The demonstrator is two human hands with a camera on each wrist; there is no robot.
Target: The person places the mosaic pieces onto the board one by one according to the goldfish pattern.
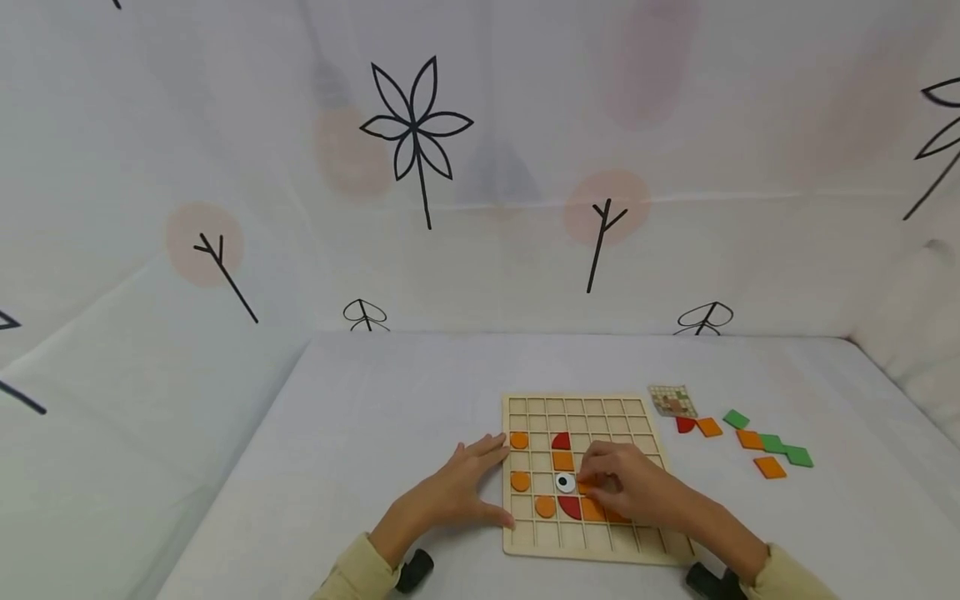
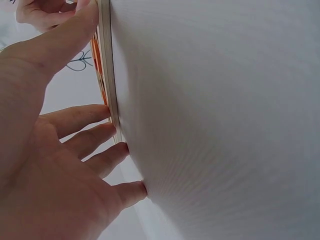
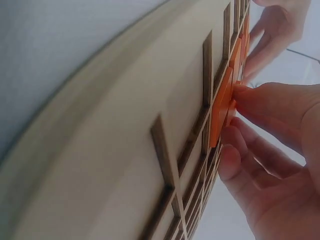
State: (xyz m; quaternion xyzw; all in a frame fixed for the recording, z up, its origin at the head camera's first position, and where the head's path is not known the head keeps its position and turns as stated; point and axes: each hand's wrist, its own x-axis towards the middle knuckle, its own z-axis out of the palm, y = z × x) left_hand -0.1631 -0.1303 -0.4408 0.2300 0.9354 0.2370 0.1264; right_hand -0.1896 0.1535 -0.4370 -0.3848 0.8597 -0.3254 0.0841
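A wooden grid board (image 1: pixel 558 542) lies flat on the table. My left hand (image 1: pixel 453 492) rests along its left edge, fingers spread and extended, fingertips touching the rim. Over the middle of the board, my right hand (image 1: pixel 637 487) pinches an orange square tile (image 1: pixel 584 488) at a cell right of a white disc with a black dot (image 1: pixel 566 482); the fingers partly cover it. Above the disc sit an orange square (image 1: pixel 562 461) and a red quarter-round tile (image 1: pixel 561 441). Below it are another red quarter-round tile (image 1: pixel 570 507) and an orange tile (image 3: pixel 222 110) row partly hidden by my hand.
Orange round tiles (image 1: pixel 520 481) occupy cells on the board's left side. Right of the board lie a small pattern card (image 1: pixel 672 401), a red tile (image 1: pixel 686 425), several orange tiles (image 1: pixel 770 467) and green tiles (image 1: pixel 799 456). A white printed cloth (image 1: pixel 495 275) hangs behind the table.
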